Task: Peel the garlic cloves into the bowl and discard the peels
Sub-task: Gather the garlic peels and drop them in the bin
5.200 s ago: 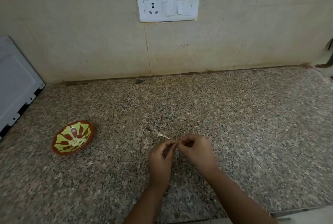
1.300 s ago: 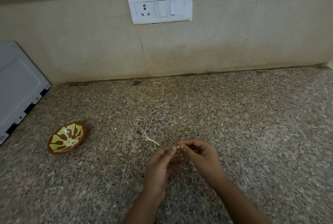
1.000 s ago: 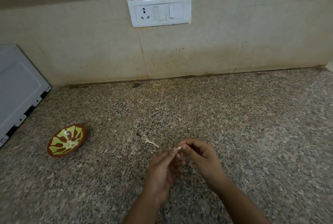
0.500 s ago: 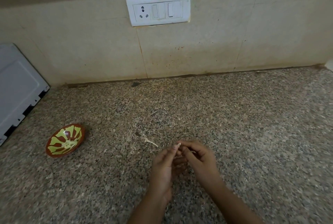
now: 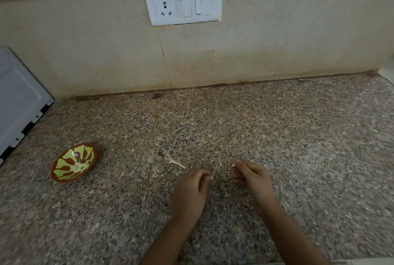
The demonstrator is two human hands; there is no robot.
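Low over the speckled granite counter [image 5: 277,136], my two hands are apart. My left hand [image 5: 189,192] has its fingers curled in, the tips pinched on a small garlic clove [image 5: 211,178] that is mostly hidden. My right hand [image 5: 249,177] pinches a tiny pale scrap of garlic peel [image 5: 233,164] between thumb and forefinger. The red and green patterned bowl [image 5: 61,159] sits on the counter to the left, well apart from both hands. Several peeled pale cloves [image 5: 78,166] lie in it.
A thin pale stem scrap [image 5: 177,164] lies on the counter just beyond my left hand. A white appliance [image 5: 19,102] stands at the far left. A white switch and socket plate [image 5: 183,6] is on the tiled wall behind. The counter's front edge runs along the bottom right.
My hands were joined on one small pale piece and have now pulled apart, the right moving right and the left staying near. The bowl has not moved.
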